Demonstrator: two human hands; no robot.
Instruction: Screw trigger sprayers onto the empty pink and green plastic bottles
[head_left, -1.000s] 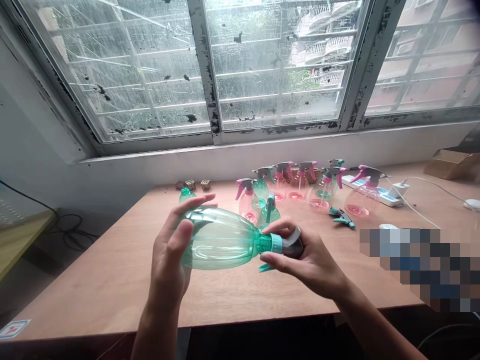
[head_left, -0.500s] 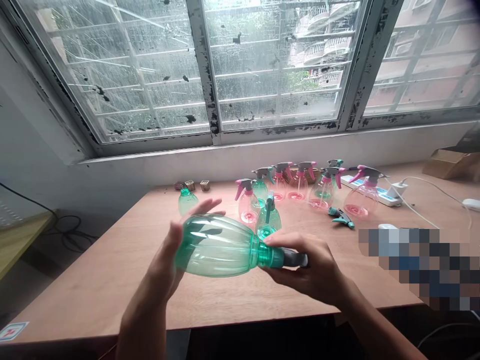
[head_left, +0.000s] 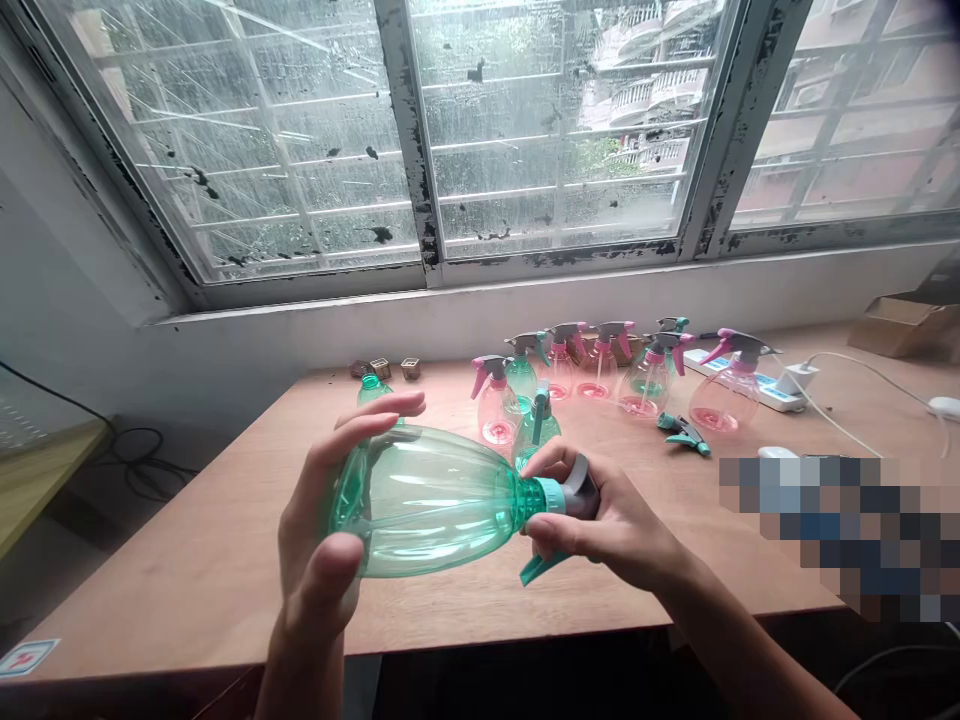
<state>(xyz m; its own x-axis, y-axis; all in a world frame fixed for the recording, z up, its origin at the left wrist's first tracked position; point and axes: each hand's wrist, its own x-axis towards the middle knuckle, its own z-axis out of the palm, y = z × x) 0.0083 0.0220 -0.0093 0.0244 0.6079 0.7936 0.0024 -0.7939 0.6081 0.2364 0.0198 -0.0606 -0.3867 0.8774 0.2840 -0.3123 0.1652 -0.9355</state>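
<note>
A clear green spray bottle (head_left: pixel 435 500) lies sideways in the air above the table, its base to the left and its neck to the right. My left hand (head_left: pixel 322 530) cups the base, thumb in front and fingers behind. With thumb and fingers, my right hand (head_left: pixel 600 510) grips the grey and teal spray head (head_left: pixel 553 496) at the neck. The teal trigger (head_left: pixel 541 570) points down toward me. Behind the bottle stand another green spray bottle (head_left: pixel 538 425) and, farther left, a green bottle without a spray head (head_left: pixel 372 388), partly hidden by my left fingers.
Several pink and green spray bottles (head_left: pixel 596 370) stand at the back of the wooden table (head_left: pixel 225 560). A loose spray head (head_left: pixel 684 435) lies to their right. Beyond are a power strip (head_left: pixel 780 395) with cables and a cardboard box (head_left: pixel 904 330). Small blocks (head_left: pixel 380 369) sit at the back left.
The bottle has rolled about its long axis, so the teal trigger now shows below the neck. My left fingers have closed further around the base, and my right hand has turned with the spray head.
</note>
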